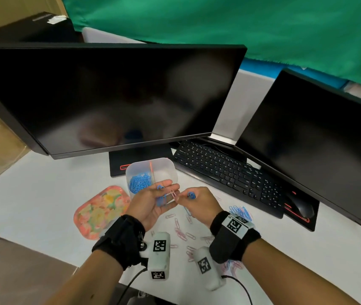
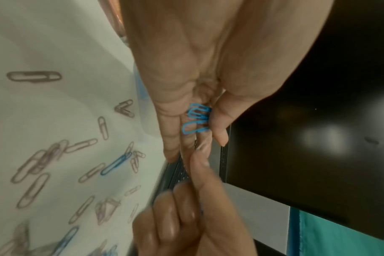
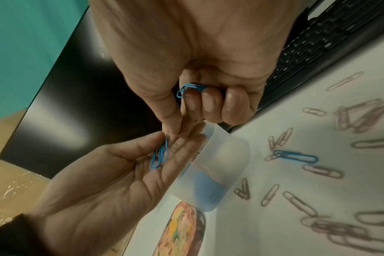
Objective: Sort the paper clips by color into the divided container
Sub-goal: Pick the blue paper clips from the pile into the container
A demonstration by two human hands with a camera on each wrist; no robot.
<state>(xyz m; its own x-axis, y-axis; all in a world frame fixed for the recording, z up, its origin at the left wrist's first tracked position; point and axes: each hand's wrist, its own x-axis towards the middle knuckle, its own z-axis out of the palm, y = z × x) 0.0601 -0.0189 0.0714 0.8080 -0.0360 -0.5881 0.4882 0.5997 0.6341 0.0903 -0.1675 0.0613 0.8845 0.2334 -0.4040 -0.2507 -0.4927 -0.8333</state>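
Two hands up over the counter (image 1: 43, 194), meeting in front of the container (image 1: 152, 172).

Left hand (image 1: 153, 203): palm up, fingers relaxed and nearly straight, blue clips (image 3: 159, 156) lying across the fingers with the thumb against them. Wrist view shows at least two blue loops (image 2: 196, 117) between thumb and fingers.

Right hand (image 1: 197, 203): fingers curled, thumb and forefinger pinching a pink clip (image 1: 173, 193) right at the left fingertips. Another blue clip (image 3: 192, 87) is tucked under its curled fingers.

Below and just behind both hands: loose clips (image 1: 181, 232) scattered on the counter, mostly pink. One blue clip (image 3: 295, 155) lies among them; a mixed blue and pink bunch (image 1: 240, 211) sits just right of the right hand.

Left of the left hand: a floral tray (image 1: 100, 210), flat on the counter, touching or nearly touching the container.

Just beyond the fingertips: container is translucent, with an orange divider (image 1: 152, 171) down the middle. Left compartment holds a pile of blue clips (image 1: 139, 182). Can't tell what's in the right compartment.

Beyond that: monitor (image 1: 109, 95) dark. Right of the right hand: keyboard (image 1: 230, 172), mouse (image 1: 300, 205), second monitor (image 1: 318, 139).
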